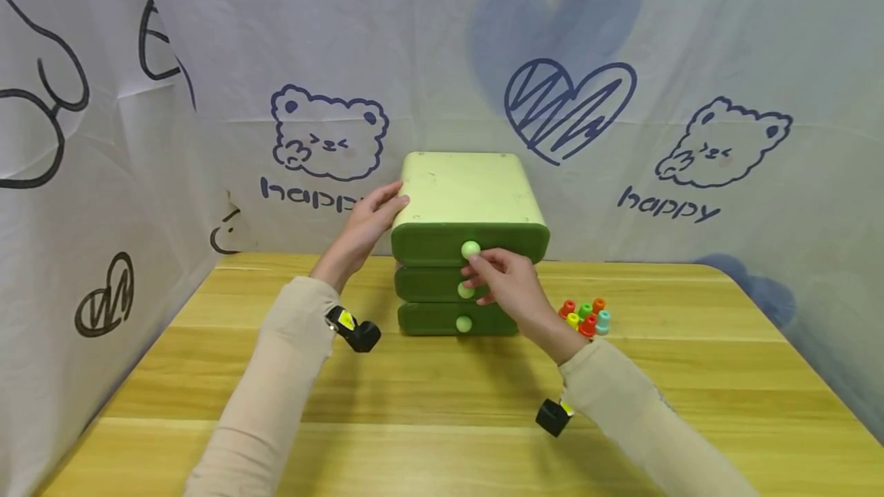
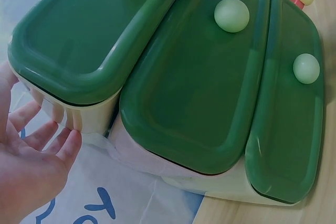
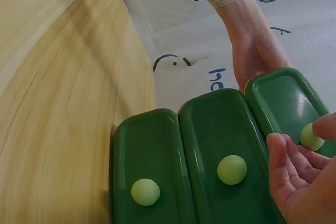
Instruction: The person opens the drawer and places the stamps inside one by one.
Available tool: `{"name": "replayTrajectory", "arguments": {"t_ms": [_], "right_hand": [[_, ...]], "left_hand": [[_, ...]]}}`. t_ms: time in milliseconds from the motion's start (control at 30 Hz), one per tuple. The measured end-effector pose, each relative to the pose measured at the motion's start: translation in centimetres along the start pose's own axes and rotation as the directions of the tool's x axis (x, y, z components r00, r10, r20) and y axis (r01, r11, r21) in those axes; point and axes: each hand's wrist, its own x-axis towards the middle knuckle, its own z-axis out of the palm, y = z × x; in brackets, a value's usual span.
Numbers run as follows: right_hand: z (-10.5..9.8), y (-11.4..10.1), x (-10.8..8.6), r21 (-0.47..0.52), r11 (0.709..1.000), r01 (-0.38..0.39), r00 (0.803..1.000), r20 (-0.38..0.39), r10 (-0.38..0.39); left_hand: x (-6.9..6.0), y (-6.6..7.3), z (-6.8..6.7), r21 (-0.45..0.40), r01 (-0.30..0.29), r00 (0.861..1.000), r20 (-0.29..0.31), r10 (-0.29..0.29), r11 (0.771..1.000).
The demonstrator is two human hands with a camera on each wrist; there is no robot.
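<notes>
A three-drawer cabinet (image 1: 470, 186) with a pale yellow-green top and dark green fronts stands on the table. The left hand (image 1: 362, 232) rests on its left side near the top, fingers extended, as the left wrist view also shows at the hand (image 2: 34, 163). At the upper drawer front (image 1: 428, 244), the right hand (image 1: 514, 286) pinches the round light green knob (image 1: 470, 249) with the thumb on it. The right wrist view shows the same knob (image 3: 311, 139) beside the thumb, part of it covered. Lower knobs (image 3: 232, 170) are untouched. All three fronts look roughly stacked, the upper one farthest forward.
Several small coloured pegs (image 1: 588, 324) stand on the wooden table (image 1: 691, 374) to the right of the cabinet, partly behind the right wrist. A printed cloth (image 1: 442, 44) hangs behind and at both sides.
</notes>
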Motion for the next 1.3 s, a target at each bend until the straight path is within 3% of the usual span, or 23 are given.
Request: {"name": "replayTrajectory", "arguments": {"t_ms": [567, 1000, 1300], "right_hand": [[-1.4, 2.1, -1.0, -0.075, 0.996, 0.049, 0.996, -0.073, -0.055], [-0.1, 3.6, -0.9, -0.192, 0.977, 0.09, 0.993, -0.058, -0.103], [0.4, 4.6, -0.6, -0.269, 0.96, 0.08, 0.991, -0.08, -0.105]], "left_hand": [[1.0, -0.1, 1.9, 0.003, -0.019, 0.999, 0.026, 0.019, 1.0], [0.1, -0.3, -0.1, 0.007, 0.002, 1.0, -0.028, -0.002, 1.0], [0.1, -0.3, 0.0, -0.009, 0.001, 1.0, -0.023, -0.001, 1.0]]}}
